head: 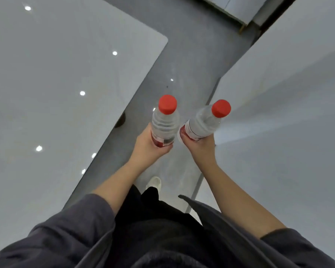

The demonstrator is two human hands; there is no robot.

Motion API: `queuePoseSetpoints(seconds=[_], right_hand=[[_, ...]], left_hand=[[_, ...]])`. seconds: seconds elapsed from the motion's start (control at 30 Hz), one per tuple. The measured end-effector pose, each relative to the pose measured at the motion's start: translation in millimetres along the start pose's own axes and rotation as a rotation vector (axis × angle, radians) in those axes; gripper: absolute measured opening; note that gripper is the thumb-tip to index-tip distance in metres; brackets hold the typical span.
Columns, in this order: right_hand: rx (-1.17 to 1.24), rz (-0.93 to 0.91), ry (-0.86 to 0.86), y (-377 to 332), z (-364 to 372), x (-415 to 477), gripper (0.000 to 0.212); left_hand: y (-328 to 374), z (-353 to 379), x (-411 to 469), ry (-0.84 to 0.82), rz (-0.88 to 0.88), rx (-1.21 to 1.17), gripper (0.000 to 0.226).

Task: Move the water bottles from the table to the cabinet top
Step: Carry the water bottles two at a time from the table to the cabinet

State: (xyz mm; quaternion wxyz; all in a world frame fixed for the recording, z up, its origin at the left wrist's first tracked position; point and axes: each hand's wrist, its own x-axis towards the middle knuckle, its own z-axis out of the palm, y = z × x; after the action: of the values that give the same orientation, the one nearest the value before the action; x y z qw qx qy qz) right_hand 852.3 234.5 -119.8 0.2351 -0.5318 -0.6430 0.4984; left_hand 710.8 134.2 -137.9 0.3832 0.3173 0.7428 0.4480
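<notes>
**Two water bottles carried, one in each hand, over the floor**

Seen from above, the left water bottle [165, 120] is clear plastic with a red cap and a red-and-white label. It stands nearly upright, cap toward the camera. The left hand [149, 146] is closed around its lower part, at the label, fingers wrapped round the far side. The right water bottle [205, 122] looks the same and tilts, its red cap leaning to the right. The right hand [199, 147] grips it from below, curled around the labelled base. The two bottles sit just beside each other without clearly touching.

Both forearms are bare and reach forward from the body, angled inward so the hands come close together. Dark grey sleeves [70, 229] are pushed up near the elbows.

Both bottles are held in the air above a strip of grey floor [186, 60]. A glossy grey counter [56, 84] with a rounded corner lies to the left, reflecting small ceiling lights. A pale flat surface [290, 113] lies to the right. One light-coloured shoe [154, 182] shows below the hands, on the floor.
</notes>
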Motion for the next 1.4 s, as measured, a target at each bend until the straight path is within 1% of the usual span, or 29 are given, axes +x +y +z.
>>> queuePoseSetpoints(seconds=[0.1, 0.13, 0.2, 0.3, 0.4, 0.47, 0.63, 0.73, 0.8, 0.97, 1.03, 1.4], right_hand=[[0.075, 0.012, 0.188, -4.1, -33.9, -2.9, 0.052], [0.09, 0.023, 0.209, -7.8, -35.6, -1.7, 0.057], [0.139, 0.023, 0.324, -23.3, -53.3, -2.0, 0.064], [0.218, -0.022, 0.459, -55.1, -77.7, 2.4, 0.066], [0.293, -0.099, 0.541, -96.3, -103.1, 10.7, 0.064], [0.315, -0.162, 0.557, -125.3, -120.6, 16.6, 0.059], [0.337, -0.29, 0.592, -191.7, -154.2, 27.2, 0.056], [0.347, -0.352, 0.637, -221.0, -164.9, 29.4, 0.053], [0.345, -0.383, 0.666, -234.9, -168.6, 28.8, 0.054], [0.337, -0.426, 0.689, -251.8, -167.6, 25.4, 0.051], [0.326, -0.43, 0.69, -254.1, -164.5, 24.5, 0.051], [0.263, -0.426, 0.707, -282.4, -156.7, 54.1, 0.058]], left_hand=[[41.9, 21.4, 15.4, -0.101, 0.095, -0.013, 0.045], [49.5, 21.2, 19.4, -0.103, 0.107, -0.029, 0.046], [82.1, 28.2, 28.9, -0.149, 0.183, -0.053, 0.053], [132.1, 30.0, 41.5, -0.205, 0.272, -0.107, 0.058], [184.2, 28.7, 53.5, -0.207, 0.386, -0.162, 0.056], [217.8, 24.9, 59.0, -0.199, 0.469, -0.181, 0.057], [288.1, 11.8, 72.2, -0.174, 0.596, -0.21, 0.058], [319.9, 2.3, 75.9, -0.141, 0.635, -0.229, 0.052], [334.2, -5.0, 76.4, -0.116, 0.649, -0.233, 0.054], [346.3, -18.9, 75.0, -0.076, 0.666, -0.264, 0.061], [348.0, -23.2, 73.9, -0.064, 0.672, -0.27, 0.058], [368.2, -40.3, 100.8, -0.042, 0.701, -0.201, 0.065]])
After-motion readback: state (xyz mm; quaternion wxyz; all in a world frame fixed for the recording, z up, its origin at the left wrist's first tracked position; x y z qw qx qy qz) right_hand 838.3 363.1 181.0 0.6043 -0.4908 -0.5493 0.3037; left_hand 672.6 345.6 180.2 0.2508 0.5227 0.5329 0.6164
